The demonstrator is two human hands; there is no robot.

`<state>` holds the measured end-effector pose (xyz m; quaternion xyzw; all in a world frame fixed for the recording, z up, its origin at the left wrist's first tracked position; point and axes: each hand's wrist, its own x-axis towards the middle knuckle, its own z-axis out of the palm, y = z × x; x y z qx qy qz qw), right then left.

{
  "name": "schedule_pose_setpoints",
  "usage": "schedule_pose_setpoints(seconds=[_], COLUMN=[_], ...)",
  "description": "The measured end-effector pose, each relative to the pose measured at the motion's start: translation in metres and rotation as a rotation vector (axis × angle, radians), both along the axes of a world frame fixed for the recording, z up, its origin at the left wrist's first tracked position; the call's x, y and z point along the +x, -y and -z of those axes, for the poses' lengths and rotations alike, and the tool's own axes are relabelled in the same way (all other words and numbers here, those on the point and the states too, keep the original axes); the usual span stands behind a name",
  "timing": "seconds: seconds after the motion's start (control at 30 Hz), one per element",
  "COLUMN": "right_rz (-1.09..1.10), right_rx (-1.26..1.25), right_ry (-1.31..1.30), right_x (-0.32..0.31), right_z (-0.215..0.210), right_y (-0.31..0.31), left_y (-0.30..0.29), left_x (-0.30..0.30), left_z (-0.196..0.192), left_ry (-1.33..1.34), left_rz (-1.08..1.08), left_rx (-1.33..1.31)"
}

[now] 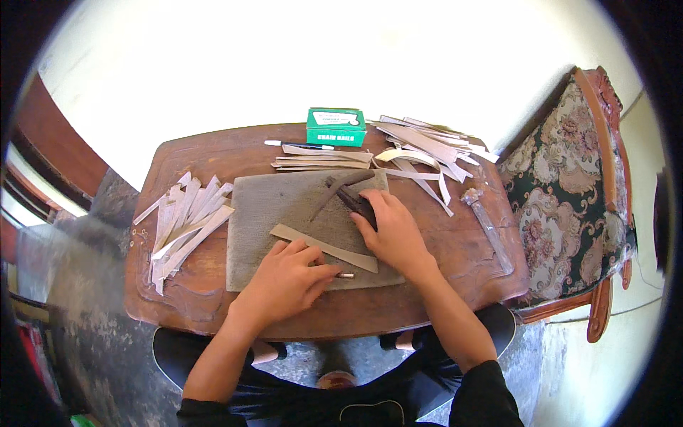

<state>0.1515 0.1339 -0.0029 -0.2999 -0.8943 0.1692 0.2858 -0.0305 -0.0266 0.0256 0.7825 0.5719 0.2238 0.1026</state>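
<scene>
My left hand (288, 274) lies low on the grey mat (281, 213), fingers curled around a thin pen-like tool (341, 275) whose metal tip pokes out to the right. The hand sits just below a long tan strip (324, 248) that runs slantwise across the mat, and my fingertips touch its lower edge. My right hand (391, 231) rests flat beside it, fingers stretched out and pressing down on a dark block (358, 204) near the upper right of the mat; its palm side touches the right end of the tan strip. A dark strip (340, 189) lies tilted just above that block, on the mat.

The mat sits in the middle of the wooden counter (206, 153). On my left, a loose pile of pale strips (186, 224) fans out on the counter, well apart from my hands. Behind the mat lies another heap of pale strips (420, 149), with a green box (336, 127) standing at the far edge and a white pen (284, 144) next to it. A clear bottle (487, 228) lies on its side at the right of the counter, near an upholstered chair (569, 185).
</scene>
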Motion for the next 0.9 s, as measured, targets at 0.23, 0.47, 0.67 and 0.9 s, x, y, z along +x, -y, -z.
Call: schedule_pose_setpoints(seconds=[0.23,0.47,0.67,0.9], right_rz=[0.032,-0.041,-0.096,-0.153], right_rx=[-0.011,0.026,-0.017,-0.039], right_ry=[0.205,0.186,0.260,0.298], right_x=[-0.005,0.008,0.004,0.000], right_z=[-0.002,-0.020,-0.018,-0.020], right_y=[0.009,0.035,0.047,0.047], left_y=[0.010,0.007,0.008,0.011], left_x=[-0.011,-0.015,-0.028,-0.045], left_z=[0.015,0.020,0.013,0.026], left_ry=[-0.079,0.058,0.130,0.171], left_rz=[-0.058,-0.074,-0.185,-0.280], left_rx=[0.012,0.088,0.149,0.177])
